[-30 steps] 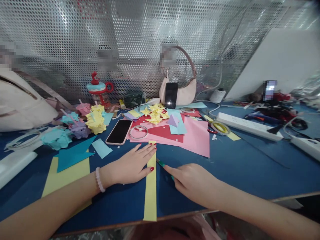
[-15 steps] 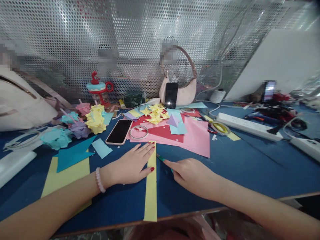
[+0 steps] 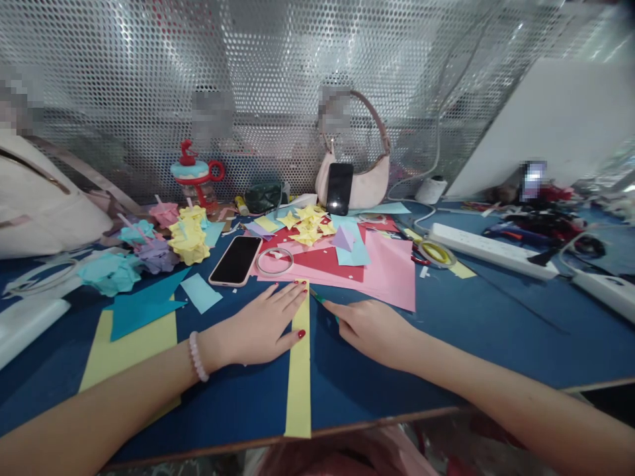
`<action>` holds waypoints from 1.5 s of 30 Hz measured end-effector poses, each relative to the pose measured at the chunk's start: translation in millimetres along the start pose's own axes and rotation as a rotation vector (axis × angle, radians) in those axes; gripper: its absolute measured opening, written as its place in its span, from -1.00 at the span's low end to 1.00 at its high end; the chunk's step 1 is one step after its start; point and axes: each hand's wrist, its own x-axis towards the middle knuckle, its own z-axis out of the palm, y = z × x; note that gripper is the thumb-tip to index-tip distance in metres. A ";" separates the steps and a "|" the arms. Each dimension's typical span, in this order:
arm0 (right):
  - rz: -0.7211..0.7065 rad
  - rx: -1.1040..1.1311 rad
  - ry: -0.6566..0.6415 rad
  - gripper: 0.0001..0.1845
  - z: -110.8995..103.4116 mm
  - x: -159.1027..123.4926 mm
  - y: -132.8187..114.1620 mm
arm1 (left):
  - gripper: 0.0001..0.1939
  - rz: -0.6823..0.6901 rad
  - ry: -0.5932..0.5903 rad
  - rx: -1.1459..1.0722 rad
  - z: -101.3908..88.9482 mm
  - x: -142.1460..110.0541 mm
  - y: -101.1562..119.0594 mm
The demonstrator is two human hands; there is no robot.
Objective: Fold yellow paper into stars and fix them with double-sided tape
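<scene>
A long yellow paper strip (image 3: 299,390) lies on the blue table, running from its front edge toward the middle. My left hand (image 3: 262,327) is flat on the strip's far part, fingers stretched out and thumb resting on the paper. In my closed right hand (image 3: 374,330) is a slim green utility knife (image 3: 320,299), mostly hidden by the fingers. Its narrow tip points at the strip's right edge, near the far end; whether it touches the paper I cannot tell. A larger yellow sheet (image 3: 129,350) lies partly under my left forearm, beside teal paper (image 3: 141,314).
Beyond my hands lie a phone (image 3: 237,260), a ring (image 3: 274,262), pink sheets (image 3: 391,271) and yellow paper stars (image 3: 310,225). Folded paper flowers (image 3: 112,272) stand left. A power strip (image 3: 491,250) and a tape roll (image 3: 436,254) are right; a handbag (image 3: 370,182) is behind.
My right hand has slid away from me along the strip's right edge, with the knife tip moving toward the far end. My left hand and the strip stay nearly in place.
</scene>
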 end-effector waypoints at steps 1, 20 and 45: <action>0.003 -0.005 0.006 -0.55 1.0 0.9 0.6 | -0.39 0.001 0.001 0.001 0.0 0.2 0.1; 0.073 0.206 0.009 -0.54 -7.3 5.2 26.0 | -0.63 -0.041 0.157 -0.150 -0.9 0.8 -1.1; -0.075 -0.308 0.090 -0.65 -11.5 9.1 66.0 | -0.46 -0.716 0.967 -0.630 -24.4 -21.9 -115.6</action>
